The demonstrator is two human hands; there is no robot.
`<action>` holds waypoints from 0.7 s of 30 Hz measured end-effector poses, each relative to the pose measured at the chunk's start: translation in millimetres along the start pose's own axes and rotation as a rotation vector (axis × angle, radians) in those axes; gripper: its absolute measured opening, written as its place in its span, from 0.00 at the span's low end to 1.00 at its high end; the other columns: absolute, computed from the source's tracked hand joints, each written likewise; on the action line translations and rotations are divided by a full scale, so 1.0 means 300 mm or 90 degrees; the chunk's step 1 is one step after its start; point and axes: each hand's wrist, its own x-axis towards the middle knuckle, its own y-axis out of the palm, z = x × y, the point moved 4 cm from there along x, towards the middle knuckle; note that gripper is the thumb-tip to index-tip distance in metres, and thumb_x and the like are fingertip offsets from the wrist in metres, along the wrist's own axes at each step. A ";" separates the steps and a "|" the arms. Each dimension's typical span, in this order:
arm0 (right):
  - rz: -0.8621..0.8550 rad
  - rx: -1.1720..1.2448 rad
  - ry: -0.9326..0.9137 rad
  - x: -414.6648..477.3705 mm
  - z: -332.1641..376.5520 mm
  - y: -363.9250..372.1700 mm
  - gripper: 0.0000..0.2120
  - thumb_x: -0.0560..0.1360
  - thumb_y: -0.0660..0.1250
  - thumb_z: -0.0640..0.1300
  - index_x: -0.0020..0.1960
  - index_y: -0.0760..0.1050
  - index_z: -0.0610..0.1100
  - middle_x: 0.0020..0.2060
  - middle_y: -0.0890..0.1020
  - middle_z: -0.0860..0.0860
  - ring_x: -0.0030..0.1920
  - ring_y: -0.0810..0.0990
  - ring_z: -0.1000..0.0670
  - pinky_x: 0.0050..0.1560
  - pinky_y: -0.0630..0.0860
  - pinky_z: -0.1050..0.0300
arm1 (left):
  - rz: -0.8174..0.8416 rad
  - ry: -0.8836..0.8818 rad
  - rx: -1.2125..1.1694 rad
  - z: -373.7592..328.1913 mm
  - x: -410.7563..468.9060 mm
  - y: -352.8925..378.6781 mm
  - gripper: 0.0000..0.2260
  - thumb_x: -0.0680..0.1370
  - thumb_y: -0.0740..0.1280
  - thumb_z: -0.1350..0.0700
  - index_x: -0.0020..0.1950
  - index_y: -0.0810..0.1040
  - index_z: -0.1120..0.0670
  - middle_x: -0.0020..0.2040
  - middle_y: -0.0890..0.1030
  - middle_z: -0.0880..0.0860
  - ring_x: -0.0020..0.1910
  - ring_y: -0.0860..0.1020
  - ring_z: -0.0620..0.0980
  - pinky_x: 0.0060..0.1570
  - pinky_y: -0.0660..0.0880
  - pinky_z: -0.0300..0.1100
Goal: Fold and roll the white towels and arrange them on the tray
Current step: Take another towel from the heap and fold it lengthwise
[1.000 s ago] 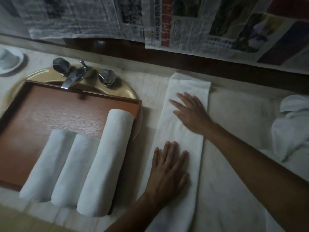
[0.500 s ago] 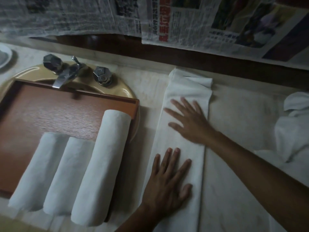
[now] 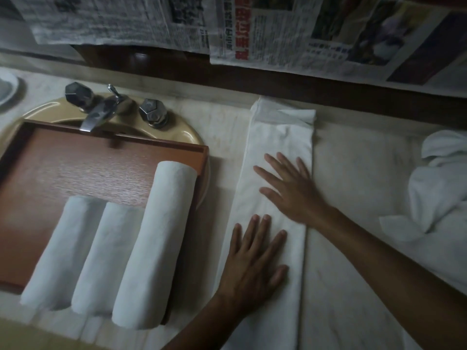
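Note:
A white towel, folded into a long narrow strip, lies on the counter and runs from the back wall toward me. My right hand presses flat on its middle with fingers spread. My left hand lies flat on the strip just below it. Three rolled white towels lie side by side on the brown wooden tray at the left, the rightmost roll being the longest.
The tray sits over a tan sink with a metal tap and two knobs. Loose white towels are heaped at the right. Newspaper sheets hang on the wall behind. A white dish shows at far left.
My right hand has slid down the strip toward me, closer to my left hand. The far end of the towel now shows a loose folded corner. The left hand stays put.

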 end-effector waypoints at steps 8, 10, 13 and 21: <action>-0.124 -0.003 -0.009 0.203 -0.095 -0.092 0.23 0.82 0.64 0.52 0.77 0.69 0.54 0.81 0.62 0.46 0.82 0.54 0.40 0.79 0.51 0.33 | 0.036 0.064 -0.010 -0.045 -0.062 0.004 0.31 0.82 0.59 0.35 0.83 0.58 0.42 0.85 0.51 0.53 0.84 0.48 0.55 0.78 0.53 0.64; -0.108 0.065 -0.061 0.107 0.016 -0.062 0.23 0.82 0.60 0.52 0.77 0.70 0.56 0.81 0.63 0.48 0.81 0.57 0.42 0.79 0.52 0.34 | 0.028 0.069 -0.022 -0.040 -0.064 0.006 0.31 0.82 0.61 0.35 0.83 0.59 0.43 0.85 0.52 0.53 0.84 0.49 0.55 0.78 0.54 0.64; 0.025 0.063 -0.153 -0.048 0.096 0.016 0.24 0.84 0.51 0.60 0.80 0.63 0.61 0.83 0.57 0.54 0.83 0.51 0.47 0.80 0.47 0.37 | 0.013 0.077 -0.019 -0.041 -0.060 0.011 0.32 0.81 0.62 0.35 0.82 0.61 0.44 0.84 0.54 0.55 0.83 0.51 0.57 0.77 0.56 0.65; 0.002 -0.015 -0.011 0.287 -0.138 -0.046 0.27 0.85 0.44 0.62 0.82 0.53 0.60 0.83 0.56 0.54 0.82 0.53 0.50 0.78 0.56 0.36 | 0.025 0.074 -0.013 -0.036 -0.045 0.010 0.32 0.81 0.61 0.34 0.83 0.58 0.41 0.85 0.51 0.54 0.84 0.48 0.56 0.79 0.51 0.63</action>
